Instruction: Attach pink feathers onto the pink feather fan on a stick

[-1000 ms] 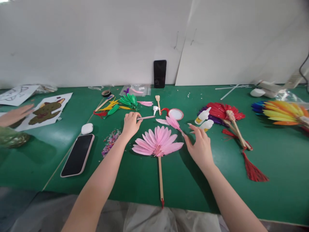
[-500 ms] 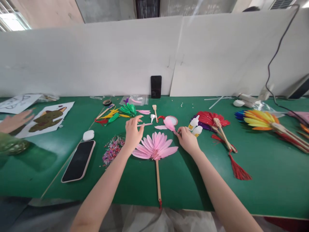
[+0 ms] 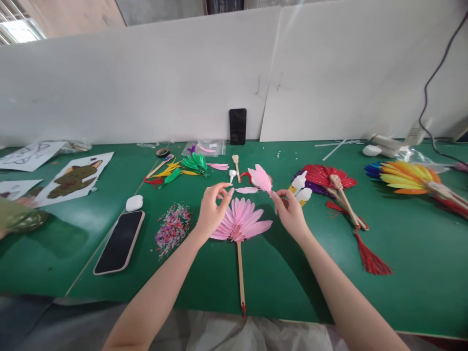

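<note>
A pink feather fan [image 3: 244,220] with a wooden handle [image 3: 240,273] lies on the green table [image 3: 402,253] in front of me. My left hand [image 3: 213,209] hovers over the fan's left side, thumb and forefinger pinched on a thin pale strip [image 3: 221,186]. My right hand [image 3: 291,213] is closed on the quill of a loose pink feather [image 3: 261,178], held up above the fan's upper right edge. One more pink feather [image 3: 246,190] lies flat just beyond the fan.
A phone [image 3: 119,242], a white earbud case [image 3: 134,203] and a confetti pile [image 3: 172,227] lie to the left. Green and yellow feathers [image 3: 190,165], glue bottles [image 3: 302,188], a red fan [image 3: 331,178] and a rainbow fan [image 3: 409,178] lie further back. Another person's sleeve [image 3: 18,215] is at the far left.
My right hand has lifted the loose pink feather off the table. My left hand rose from the table with the thin strip. The other person's hand at the left drew back.
</note>
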Available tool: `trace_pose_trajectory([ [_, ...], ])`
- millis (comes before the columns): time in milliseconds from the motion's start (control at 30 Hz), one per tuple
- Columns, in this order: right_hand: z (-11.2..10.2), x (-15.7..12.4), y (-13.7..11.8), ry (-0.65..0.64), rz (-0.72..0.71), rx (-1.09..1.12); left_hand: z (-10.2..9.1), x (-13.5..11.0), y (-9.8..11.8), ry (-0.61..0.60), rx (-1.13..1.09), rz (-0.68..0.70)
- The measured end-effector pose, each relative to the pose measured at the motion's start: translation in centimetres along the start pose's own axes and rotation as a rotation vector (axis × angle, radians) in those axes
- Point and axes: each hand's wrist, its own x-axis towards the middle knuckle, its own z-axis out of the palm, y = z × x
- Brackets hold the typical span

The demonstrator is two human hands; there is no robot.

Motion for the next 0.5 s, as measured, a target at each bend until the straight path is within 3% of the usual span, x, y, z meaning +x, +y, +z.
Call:
trace_pose_trajectory([
  [133, 0.8, -1.8, -3.0, -0.123, -0.012, 0.178, 0.4, -0.6, 2.1, -0.202, -0.218, -0.110],
  [333, 0.7, -3.1, -5.4, -0.363, -0.133, 0.161, 0.2, -1.2, 3.4, -0.185, -0.348, -0.231],
  [400, 0.5, -3.0, -5.5, -0.439, -0.120, 0.162, 0.2, -1.3, 3.4, -0.236, -0.376, -0.218],
  [500, 0.3, -3.1, -5.5, -0.582, -0.076, 0.202, 0.1, -1.5, 3.5, -0.306, -0.309, -0.096],
])
